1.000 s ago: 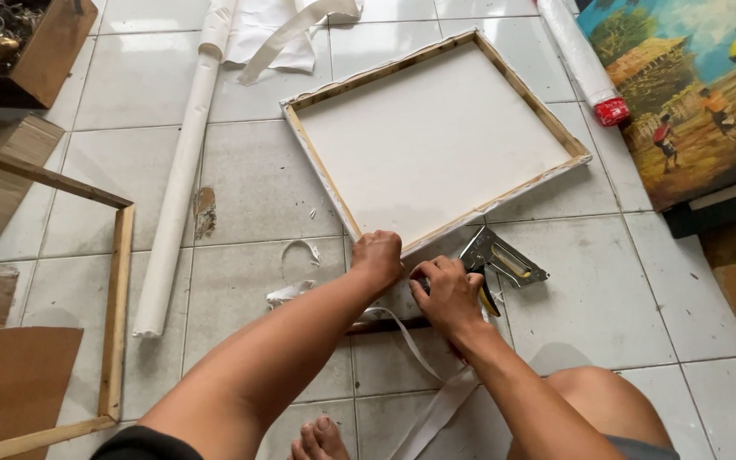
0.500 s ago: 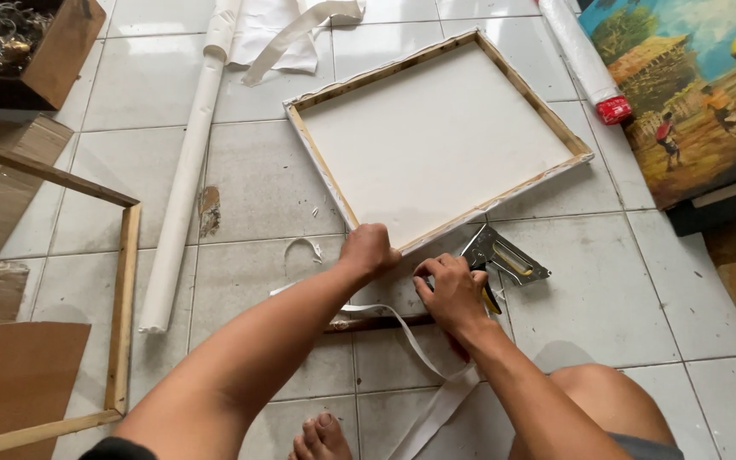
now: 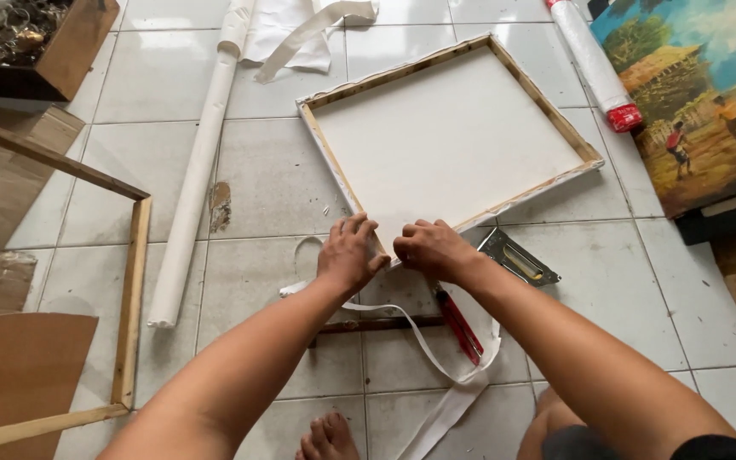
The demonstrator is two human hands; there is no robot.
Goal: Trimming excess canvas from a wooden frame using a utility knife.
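1. The canvas (image 3: 449, 140), white cloth stretched over a wooden frame, lies back-up on the tiled floor (image 3: 274, 170), tilted so its near corner points toward the person.
2. Left hand (image 3: 349, 252) rests on that near corner, fingers curled and pressing down on the folded cloth edge; it grips the cloth rather than a tool.
3. Right hand (image 3: 430, 249) sits just beside it on the same corner, fingers bent and pinching the cloth fold; no tool in it.
4. Judged step: tucking and pulling the cloth tight at the corner, ready for fastening.
5. The stapler (image 3: 519, 258) lies on the floor just right of the right hand, touching neither hand.
6. A red-handled cutter (image 3: 458, 321) lies below the right wrist, beside a white cloth strip (image 3: 436, 370) that loops across a dark wooden bar (image 3: 376, 324).
7. The next move likely calls for one hand to keep the fold taut while the other takes up the stapler, without letting the cloth slacken.
8. Farther left, a white roll (image 3: 198, 170) and an empty wooden frame (image 3: 129, 298) lie well apart from the hands.
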